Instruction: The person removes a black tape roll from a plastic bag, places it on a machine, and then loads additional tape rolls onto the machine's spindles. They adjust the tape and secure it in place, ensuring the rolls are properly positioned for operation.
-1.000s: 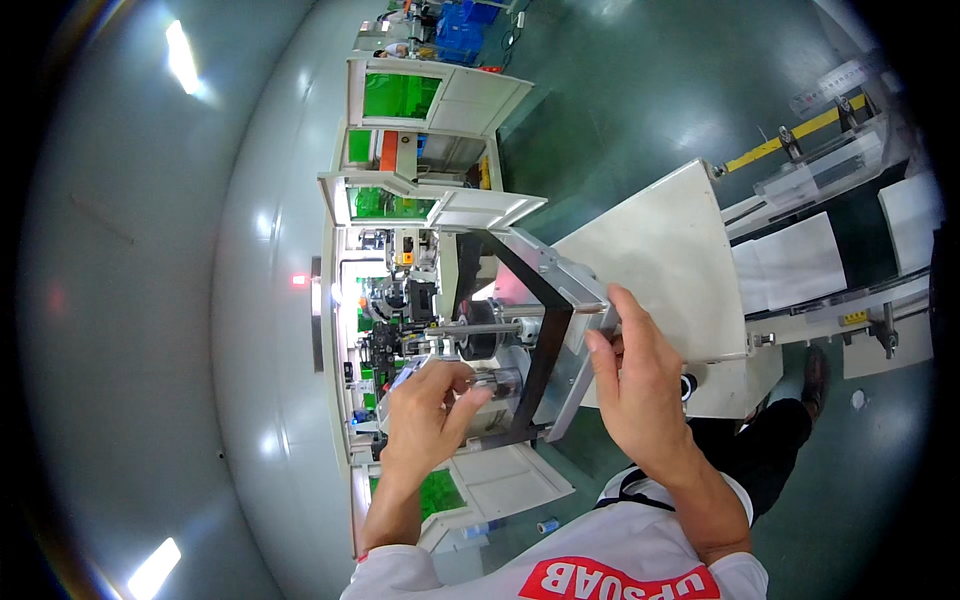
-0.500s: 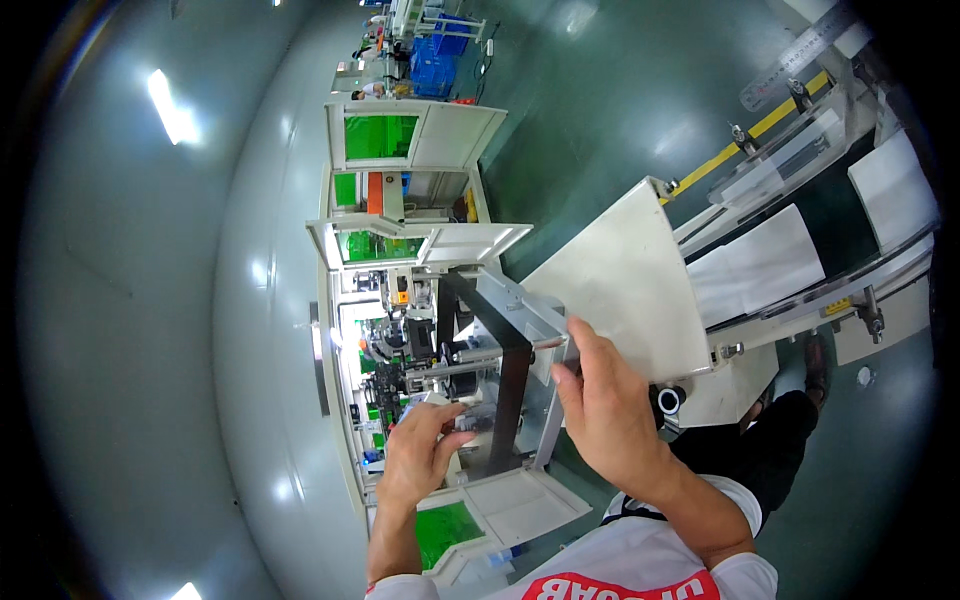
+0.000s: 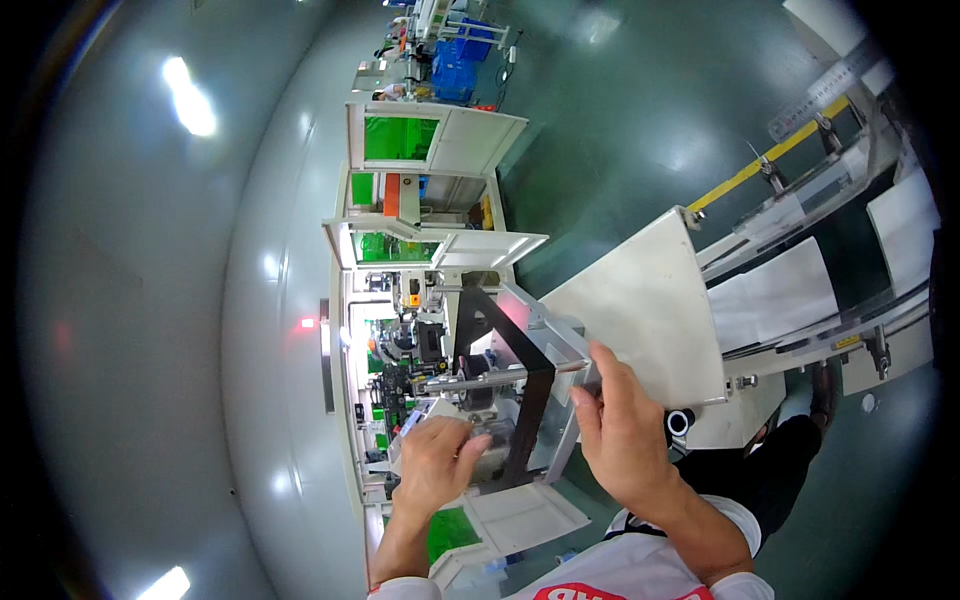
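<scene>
My left hand (image 3: 432, 463) reaches into an open machine bay, near a transparent plastic part (image 3: 494, 462). Its fingers are curled, with the tips hidden, and the thumb points up beside them; what they grip cannot be made out. To the right, my right hand (image 3: 628, 440) has its index finger and thumb stretched out and apart. The index fingertip is at the edge of a grey metal bracket (image 3: 555, 335). Between the hands runs a wide black band (image 3: 535, 415), bent around the end of a metal roller shaft (image 3: 480, 381).
A white triangular plate (image 3: 645, 310) juts out right of the bracket. Beyond it, a conveyor carries white sheets (image 3: 775, 295). White machine doors with green windows (image 3: 400, 138) stand open farther off. Blue crates (image 3: 455, 72) are at the back. A person's dark-trousered leg (image 3: 785, 445) shows at lower right.
The left hand has turned and shifted slightly right and down, its fingers more curled. The right hand has moved slightly right and down in view, as has the scenery. A red light now shows on the wall.
</scene>
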Motion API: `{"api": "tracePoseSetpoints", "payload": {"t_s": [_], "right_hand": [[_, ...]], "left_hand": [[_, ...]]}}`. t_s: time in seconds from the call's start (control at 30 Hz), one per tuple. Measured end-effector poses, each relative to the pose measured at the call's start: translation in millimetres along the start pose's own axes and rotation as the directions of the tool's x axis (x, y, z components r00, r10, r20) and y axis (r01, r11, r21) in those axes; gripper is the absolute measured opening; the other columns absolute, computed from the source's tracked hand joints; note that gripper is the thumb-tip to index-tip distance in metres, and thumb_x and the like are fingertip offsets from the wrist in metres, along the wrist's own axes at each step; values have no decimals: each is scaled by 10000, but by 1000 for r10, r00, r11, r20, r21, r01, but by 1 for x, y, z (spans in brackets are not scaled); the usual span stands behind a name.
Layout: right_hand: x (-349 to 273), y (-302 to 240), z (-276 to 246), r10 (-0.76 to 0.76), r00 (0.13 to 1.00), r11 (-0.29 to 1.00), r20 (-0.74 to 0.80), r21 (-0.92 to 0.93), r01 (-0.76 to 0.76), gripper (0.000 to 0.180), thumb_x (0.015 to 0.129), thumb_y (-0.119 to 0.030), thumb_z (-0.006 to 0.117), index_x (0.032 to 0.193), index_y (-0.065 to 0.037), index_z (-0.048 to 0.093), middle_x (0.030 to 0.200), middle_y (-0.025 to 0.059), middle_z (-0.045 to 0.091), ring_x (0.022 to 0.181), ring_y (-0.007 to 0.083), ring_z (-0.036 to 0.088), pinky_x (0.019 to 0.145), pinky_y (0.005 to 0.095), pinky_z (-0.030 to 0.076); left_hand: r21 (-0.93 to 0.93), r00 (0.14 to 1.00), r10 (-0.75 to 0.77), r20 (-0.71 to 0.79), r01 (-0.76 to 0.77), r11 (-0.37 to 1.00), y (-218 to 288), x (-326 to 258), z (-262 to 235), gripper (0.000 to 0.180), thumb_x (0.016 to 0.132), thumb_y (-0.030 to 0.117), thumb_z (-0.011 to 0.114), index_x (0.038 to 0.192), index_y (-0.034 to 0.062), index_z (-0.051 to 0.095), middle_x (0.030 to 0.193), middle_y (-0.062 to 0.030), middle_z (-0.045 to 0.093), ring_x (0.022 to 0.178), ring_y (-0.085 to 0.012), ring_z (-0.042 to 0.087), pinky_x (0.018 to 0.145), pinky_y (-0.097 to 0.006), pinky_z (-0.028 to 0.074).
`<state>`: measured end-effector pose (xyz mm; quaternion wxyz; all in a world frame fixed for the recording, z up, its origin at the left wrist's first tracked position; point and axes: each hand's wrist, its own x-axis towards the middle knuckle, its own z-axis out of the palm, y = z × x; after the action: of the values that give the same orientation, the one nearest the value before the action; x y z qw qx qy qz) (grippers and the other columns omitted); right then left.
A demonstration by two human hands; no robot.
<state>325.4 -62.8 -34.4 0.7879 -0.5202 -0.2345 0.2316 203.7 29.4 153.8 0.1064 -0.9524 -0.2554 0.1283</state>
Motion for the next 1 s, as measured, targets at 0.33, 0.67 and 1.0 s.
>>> {"api": "tracePoseSetpoints", "payload": {"t_s": [0.33,0.67,1.0], "right_hand": [[0,-3,-1,97,991,994,88,39,-101,502,906,-45,659,1343,89,451,1136,281,613,937,436,651,798,459,537],[0,-3,0,64,996,997,65,38,-67,476,928,-29,632,1349,101,452,1091,277,625,842,342,680,716,393,552],[-3,-2,2,85,994,996,63,26,-86,505,923,-43,649,1359,103,439,1033,267,626,747,311,668,650,375,543]], "left_hand": [[-171,1000,-13,26,17,985,-4,2,-16,347,831,287,779,1023,23,663,870,-132,638,740,-315,631,637,-388,508],[-46,980,187,64,-184,982,-16,2,-12,373,792,248,788,1057,26,648,905,-123,637,776,-323,599,674,-406,485],[-7,984,170,51,-170,985,-16,6,-8,302,830,307,742,895,29,645,731,-92,546,670,-305,548,583,-412,438]]}}
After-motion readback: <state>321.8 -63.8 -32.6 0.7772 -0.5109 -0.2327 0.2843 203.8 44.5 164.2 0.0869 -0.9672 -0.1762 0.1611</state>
